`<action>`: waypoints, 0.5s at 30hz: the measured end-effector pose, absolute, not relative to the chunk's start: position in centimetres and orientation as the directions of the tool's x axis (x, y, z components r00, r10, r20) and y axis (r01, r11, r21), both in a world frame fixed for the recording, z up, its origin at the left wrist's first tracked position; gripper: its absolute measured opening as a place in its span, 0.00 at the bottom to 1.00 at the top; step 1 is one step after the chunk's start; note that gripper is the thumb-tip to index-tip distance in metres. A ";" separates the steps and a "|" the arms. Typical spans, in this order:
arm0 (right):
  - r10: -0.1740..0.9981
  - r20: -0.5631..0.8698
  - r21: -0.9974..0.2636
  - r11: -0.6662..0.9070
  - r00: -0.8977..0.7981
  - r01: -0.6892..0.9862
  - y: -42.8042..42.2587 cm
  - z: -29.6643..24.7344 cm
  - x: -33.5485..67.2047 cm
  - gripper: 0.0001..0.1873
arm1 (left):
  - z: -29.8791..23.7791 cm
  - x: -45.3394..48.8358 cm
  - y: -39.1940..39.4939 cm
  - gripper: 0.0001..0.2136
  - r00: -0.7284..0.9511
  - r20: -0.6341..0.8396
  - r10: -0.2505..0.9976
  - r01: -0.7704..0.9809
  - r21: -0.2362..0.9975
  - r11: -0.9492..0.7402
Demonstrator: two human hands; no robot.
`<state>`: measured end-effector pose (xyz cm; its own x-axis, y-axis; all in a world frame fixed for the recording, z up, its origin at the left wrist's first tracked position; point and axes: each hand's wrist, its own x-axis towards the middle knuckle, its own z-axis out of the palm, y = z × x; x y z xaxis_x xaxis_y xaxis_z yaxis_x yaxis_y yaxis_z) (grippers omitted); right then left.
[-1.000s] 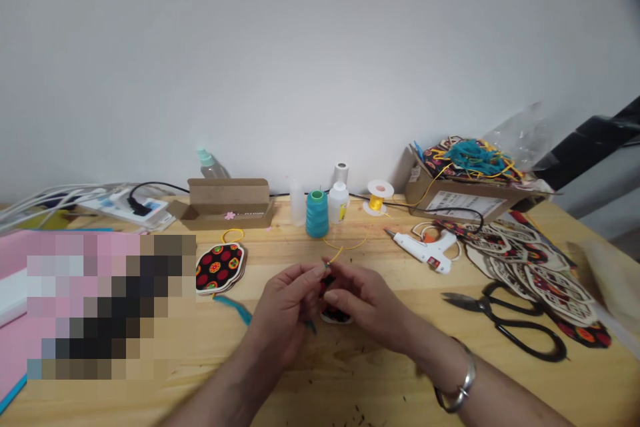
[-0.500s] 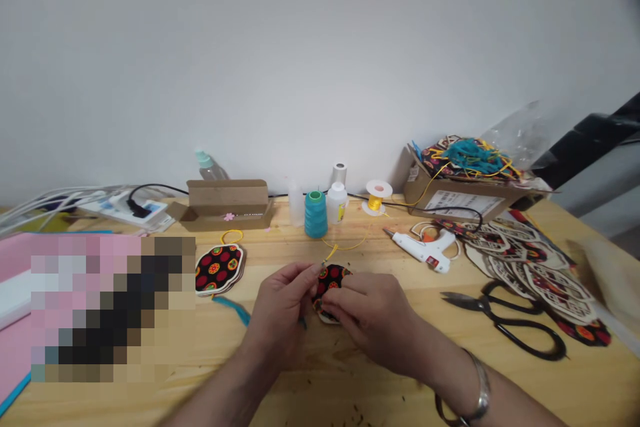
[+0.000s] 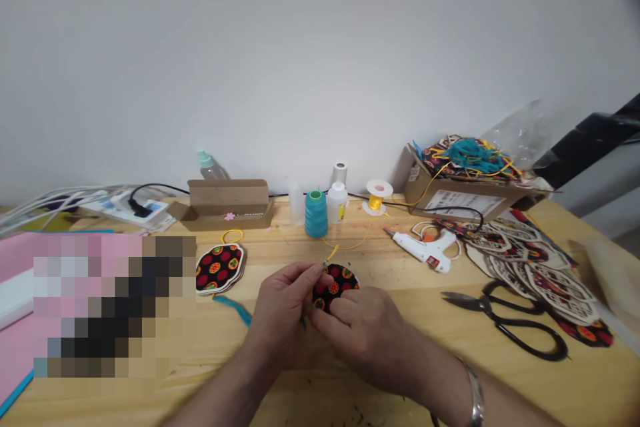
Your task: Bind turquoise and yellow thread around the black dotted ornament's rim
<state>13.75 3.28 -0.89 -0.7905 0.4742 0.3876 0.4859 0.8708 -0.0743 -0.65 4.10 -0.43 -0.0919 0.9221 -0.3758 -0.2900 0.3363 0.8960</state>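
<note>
A black fabric piece (image 3: 336,285) with red and orange round motifs is between my hands, at the front middle of the table. My left hand (image 3: 285,297) pinches its left edge, close to a yellow cord (image 3: 331,254) that sticks out at the top. My right hand (image 3: 363,330) is closed on the piece's lower edge, thumb and forefinger pressed together near the left fingers. A bit of teal thread shows under the left fingers. To the left lies a stack of similar patterned pieces (image 3: 220,269) with a yellow loop and a teal tassel (image 3: 234,309).
Black-handled scissors (image 3: 505,320) and a white glue gun (image 3: 425,248) lie right. Beyond them are loose patterned pieces (image 3: 550,280) and a filled cardboard box (image 3: 460,197). A teal thread cone (image 3: 316,215), bottles (image 3: 337,203) and a yellow cord spool (image 3: 379,197) stand behind.
My right hand has shifted down and slightly left along the fabric piece, so more of its patterned face shows. My left hand keeps its pinch in nearly the same place.
</note>
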 end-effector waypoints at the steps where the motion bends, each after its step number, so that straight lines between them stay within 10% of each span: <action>1: 0.468 0.386 -0.065 0.873 -0.795 0.483 3.3 -0.8 13.8 0.13 | -0.4 -0.7 4.1 0.08 -0.103 -0.372 0.922 -0.273 0.902 0.334; 15: 0.618 0.523 -0.316 0.780 -0.587 0.540 4.8 0.7 15.8 0.11 | -0.8 -0.4 3.7 0.08 0.264 -0.222 0.939 0.108 0.974 0.200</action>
<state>15.84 4.84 0.70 -0.5871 0.6177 0.5232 0.5396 0.7804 -0.3158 -0.35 3.67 -0.76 0.2645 0.9386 -0.2217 0.1077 0.1997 0.9739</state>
